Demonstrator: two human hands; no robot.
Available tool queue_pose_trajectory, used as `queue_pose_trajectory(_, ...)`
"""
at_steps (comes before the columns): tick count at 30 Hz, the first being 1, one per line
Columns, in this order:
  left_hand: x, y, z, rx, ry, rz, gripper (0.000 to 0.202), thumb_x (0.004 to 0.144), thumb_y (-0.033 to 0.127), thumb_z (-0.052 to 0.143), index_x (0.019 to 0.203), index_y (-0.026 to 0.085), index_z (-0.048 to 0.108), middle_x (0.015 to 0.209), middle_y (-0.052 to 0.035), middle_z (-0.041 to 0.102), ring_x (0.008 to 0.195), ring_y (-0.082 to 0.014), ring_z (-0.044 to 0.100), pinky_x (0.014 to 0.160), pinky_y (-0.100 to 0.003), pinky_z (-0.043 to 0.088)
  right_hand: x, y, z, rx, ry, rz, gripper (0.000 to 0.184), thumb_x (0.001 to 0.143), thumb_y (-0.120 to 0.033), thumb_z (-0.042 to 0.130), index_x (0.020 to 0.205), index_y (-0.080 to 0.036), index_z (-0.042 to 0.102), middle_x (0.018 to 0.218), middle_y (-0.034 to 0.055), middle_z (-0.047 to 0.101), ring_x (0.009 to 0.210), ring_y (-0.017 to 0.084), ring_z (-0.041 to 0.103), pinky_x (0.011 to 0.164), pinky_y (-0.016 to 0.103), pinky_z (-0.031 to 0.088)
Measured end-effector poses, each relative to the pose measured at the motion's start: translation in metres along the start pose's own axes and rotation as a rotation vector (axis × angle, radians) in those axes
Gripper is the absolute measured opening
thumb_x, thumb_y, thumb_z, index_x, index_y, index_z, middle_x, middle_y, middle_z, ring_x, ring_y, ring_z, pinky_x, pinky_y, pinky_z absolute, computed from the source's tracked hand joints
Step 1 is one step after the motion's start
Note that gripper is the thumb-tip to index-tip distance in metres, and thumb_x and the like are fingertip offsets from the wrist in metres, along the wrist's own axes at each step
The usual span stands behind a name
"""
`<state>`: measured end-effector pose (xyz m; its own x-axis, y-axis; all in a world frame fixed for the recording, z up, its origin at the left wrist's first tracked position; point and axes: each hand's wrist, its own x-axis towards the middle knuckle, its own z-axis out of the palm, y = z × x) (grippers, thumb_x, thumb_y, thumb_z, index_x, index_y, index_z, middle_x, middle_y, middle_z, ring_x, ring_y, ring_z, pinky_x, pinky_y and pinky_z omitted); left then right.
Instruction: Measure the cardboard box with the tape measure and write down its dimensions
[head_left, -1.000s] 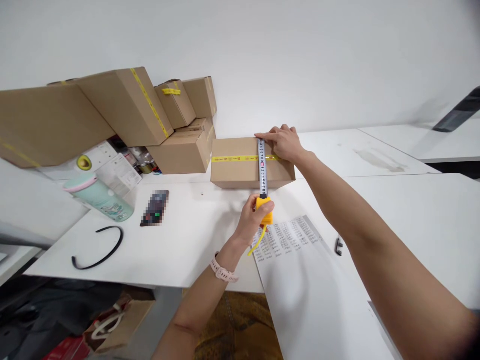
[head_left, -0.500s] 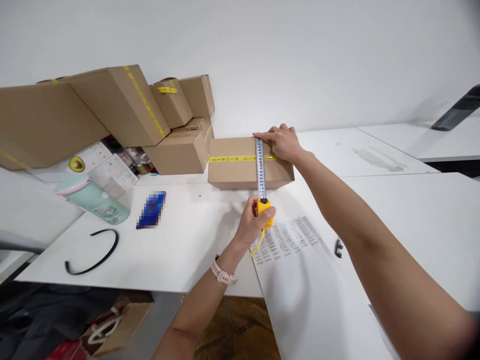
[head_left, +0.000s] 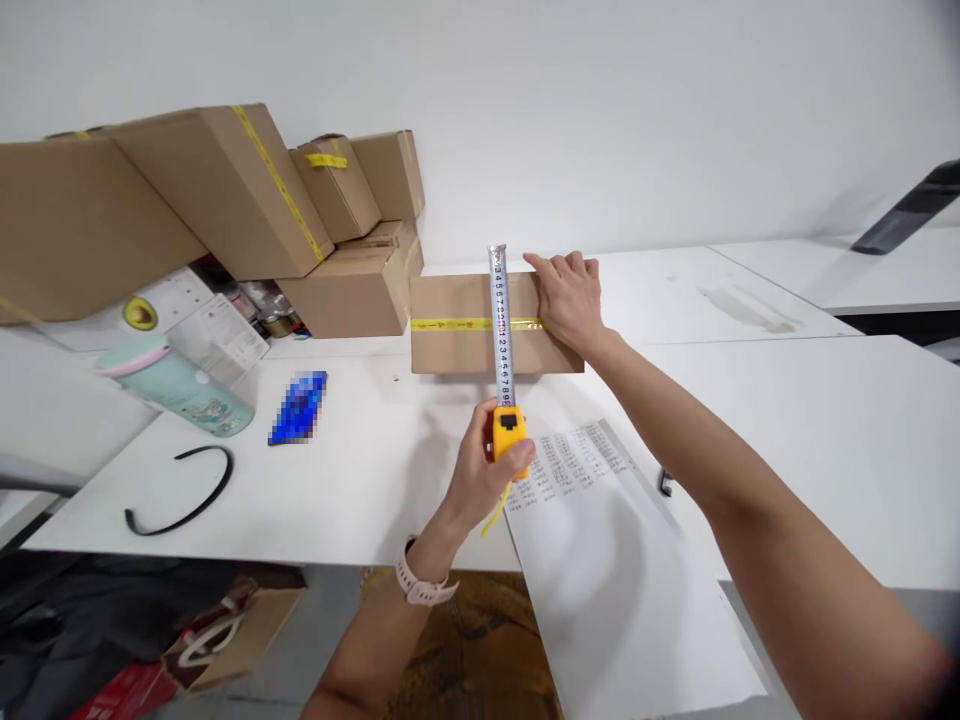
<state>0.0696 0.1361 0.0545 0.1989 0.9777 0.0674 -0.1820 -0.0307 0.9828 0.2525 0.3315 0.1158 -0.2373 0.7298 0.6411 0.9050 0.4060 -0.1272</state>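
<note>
The flat white desk (head_left: 360, 480) supports: a yellow-taped brown cardboard box (head_left: 450, 350), at the rear; a pink-rimmed mint-green tumbler (head_left: 202, 395), a pixelated blue rectangular item (head_left: 298, 408) and a curved black band (head_left: 222, 488), left; a small dark clip-like part (head_left: 666, 482), right; a white printed paper sheet (head_left: 592, 560), overhanging the front edge.

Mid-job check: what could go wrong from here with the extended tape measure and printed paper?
The yellow-cased tape measure in the left hand has its silver blade extended, the tip apart from the right hand, so it might swing or spring back. The long white printed sheet overhangs the front of the white table, so it might slide off.
</note>
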Motion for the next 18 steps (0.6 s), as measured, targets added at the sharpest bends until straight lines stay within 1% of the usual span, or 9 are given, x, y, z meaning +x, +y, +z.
queue_pose_trajectory(2, -0.017, -0.004, -0.007, 0.072, 0.001, 0.012, 0.052, 0.078, 0.046, 0.078, 0.121, 0.027, 0.055, 0.107, -0.0050, 0.061, 0.077, -0.0142, 0.056, 0.058, -0.023, 0.050, -0.020, -0.007, -0.001, -0.035, -0.015, -0.011, 0.057, 0.102, -0.030, 0.019, 0.155, -0.031, 0.039, 0.123, 0.0146, 0.060, 0.116, 0.038, 0.044, 0.098, 0.055, 0.029)
queue_pose_trajectory(5, -0.041, -0.011, -0.015, 0.186, -0.018, -0.018, 0.054, 0.078, 0.044, 0.079, 0.124, 0.027, 0.056, 0.108, -0.0062, 0.062, 0.087, -0.0185, 0.057, 0.063, -0.025, 0.050, -0.048, -0.015, 0.002, -0.074, -0.078, -0.050, 0.055, 0.102, -0.030, 0.024, 0.154, -0.033, 0.038, 0.133, 0.0132, 0.057, 0.121, 0.038, 0.043, 0.101, 0.055, 0.028)
queue_pose_trajectory(8, -0.060, -0.011, -0.025, 0.302, -0.052, -0.064, 0.054, 0.078, 0.041, 0.077, 0.127, 0.028, 0.056, 0.104, -0.0046, 0.064, 0.085, -0.0186, 0.057, 0.065, -0.026, 0.049, -0.071, -0.014, 0.002, -0.056, -0.168, -0.114, 0.053, 0.101, -0.024, 0.022, 0.149, -0.033, 0.045, 0.137, 0.0102, 0.058, 0.122, 0.034, 0.046, 0.102, 0.053, 0.030)
queue_pose_trajectory(10, -0.070, -0.008, -0.035, 0.424, -0.033, -0.076, 0.054, 0.078, 0.040, 0.077, 0.126, 0.029, 0.056, 0.098, -0.0028, 0.064, 0.080, -0.0185, 0.058, 0.065, -0.027, 0.049, -0.088, -0.005, -0.007, -0.029, -0.170, -0.088, 0.051, 0.101, -0.023, 0.022, 0.142, -0.033, 0.051, 0.134, 0.0094, 0.060, 0.121, 0.033, 0.048, 0.100, 0.052, 0.033)
queue_pose_trajectory(12, -0.077, -0.006, -0.049, 0.605, 0.034, -0.085, 0.055, 0.076, 0.040, 0.078, 0.125, 0.029, 0.056, 0.094, -0.0016, 0.065, 0.078, -0.0199, 0.060, 0.067, -0.030, 0.050, -0.109, 0.013, -0.021, -0.022, -0.106, 0.067, 0.046, 0.102, -0.029, 0.023, 0.131, -0.030, 0.059, 0.126, 0.0127, 0.064, 0.118, 0.035, 0.051, 0.096, 0.052, 0.037)
queue_pose_trajectory(14, -0.081, -0.004, -0.066, 0.835, 0.112, -0.098, 0.058, 0.073, 0.042, 0.080, 0.125, 0.030, 0.056, 0.097, -0.0028, 0.068, 0.080, -0.0237, 0.064, 0.072, -0.034, 0.050, -0.135, 0.037, -0.037, -0.050, -0.081, 0.319, 0.043, 0.102, -0.039, 0.025, 0.117, -0.025, 0.063, 0.111, 0.0174, 0.067, 0.109, 0.037, 0.056, 0.088, 0.053, 0.041)
queue_pose_trajectory(15, -0.081, -0.003, -0.074, 0.961, 0.139, -0.112, 0.059, 0.073, 0.043, 0.079, 0.125, 0.030, 0.056, 0.102, -0.0044, 0.070, 0.085, -0.0266, 0.066, 0.075, -0.037, 0.050, -0.150, 0.049, -0.045, -0.082, -0.128, 0.453, 0.042, 0.101, -0.044, 0.029, 0.112, -0.023, 0.064, 0.103, 0.0188, 0.068, 0.103, 0.038, 0.059, 0.085, 0.053, 0.042)
queue_pose_trajectory(16, -0.081, -0.002, -0.080, 1.085, 0.151, -0.132, 0.058, 0.073, 0.044, 0.077, 0.125, 0.029, 0.056, 0.109, -0.0064, 0.070, 0.091, -0.0299, 0.067, 0.078, -0.040, 0.050, -0.165, 0.060, -0.051, -0.129, -0.217, 0.579, 0.042, 0.099, -0.050, 0.033, 0.107, -0.022, 0.063, 0.095, 0.0195, 0.068, 0.096, 0.039, 0.062, 0.081, 0.053, 0.043)
queue_pose_trajectory(18, -0.078, 0.001, -0.089, 1.302, 0.123, -0.185, 0.054, 0.078, 0.045, 0.070, 0.127, 0.027, 0.054, 0.122, -0.0102, 0.068, 0.105, -0.0358, 0.066, 0.082, -0.044, 0.050, -0.194, 0.076, -0.058, -0.215, -0.435, 0.743, 0.045, 0.094, -0.061, 0.041, 0.100, -0.021, 0.062, 0.088, 0.0197, 0.069, 0.089, 0.040, 0.064, 0.078, 0.053, 0.044)
